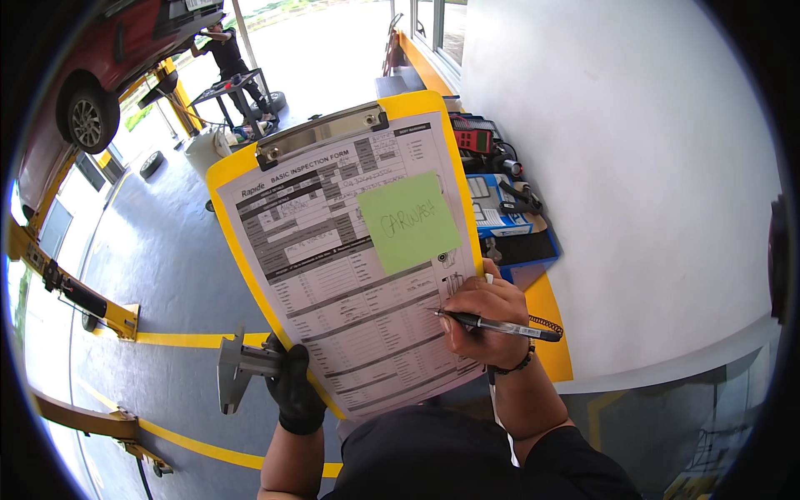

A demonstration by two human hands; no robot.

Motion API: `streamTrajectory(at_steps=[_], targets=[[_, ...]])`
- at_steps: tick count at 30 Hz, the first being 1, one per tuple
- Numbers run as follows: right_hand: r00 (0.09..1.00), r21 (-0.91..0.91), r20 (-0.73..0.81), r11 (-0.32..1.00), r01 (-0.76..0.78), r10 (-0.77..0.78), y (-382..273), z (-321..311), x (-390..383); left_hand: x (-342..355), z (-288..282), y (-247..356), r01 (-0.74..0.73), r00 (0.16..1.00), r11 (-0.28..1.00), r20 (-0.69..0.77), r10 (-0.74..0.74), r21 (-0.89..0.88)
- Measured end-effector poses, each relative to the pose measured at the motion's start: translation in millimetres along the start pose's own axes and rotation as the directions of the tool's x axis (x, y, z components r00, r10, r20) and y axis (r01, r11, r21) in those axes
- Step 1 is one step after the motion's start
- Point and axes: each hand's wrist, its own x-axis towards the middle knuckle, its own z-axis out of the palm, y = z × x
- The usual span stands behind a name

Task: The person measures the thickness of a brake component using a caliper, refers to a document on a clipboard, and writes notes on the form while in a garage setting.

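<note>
A yellow clipboard (233,218) is tilted in front of me, its metal clip (322,133) pinning a printed form (379,333) partly filled in by hand. Over the form's upper right lies a green sticky note (408,223) with handwriting. My left hand (297,393), in a black glove, grips the board's lower left edge together with a metal caliper (236,371) that sticks out to the left; some fingers are hidden behind the board. Bare and closed round a black and clear pen (512,327), my right hand (490,321) rests on the form's right side, pen tip at the paper.
Tools and cases, including a red device (473,139) and a blue box (504,217), stand beside the white wall (633,183) at right. A raised red car (125,50), yellow lift arms (75,287), a tool cart (229,86) and another person (227,54) are at left.
</note>
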Motion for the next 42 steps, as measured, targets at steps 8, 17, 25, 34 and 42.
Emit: streamTrajectory(at_steps=[8,17,25,34,42], targets=[[0.999,-0.031,0.021,0.999,0.025,-0.024,-9,-7,2,0,-1,0,-0.022,1.0,0.999,-0.011,0.022,0.031],[0.999,-0.076,0.012,0.996,0.043,-0.042,-10,-10,4,-1,0,0,0.001,1.0,0.996,-0.021,0.001,0.084],[0.999,-0.076,0.03,0.997,0.03,-0.028,-12,-12,6,-1,-3,-3,-0.02,1.0,0.991,-0.01,0.021,0.133],[0.999,-0.079,0.029,0.997,0.022,-0.02,-12,-13,7,0,0,1,-0.06,0.997,0.996,0.044,0.057,0.071],[0.999,-0.071,-0.004,0.997,0.036,-0.036,-10,-12,5,0,-3,-3,-0.082,0.996,0.957,-0.022,0.092,0.28]])
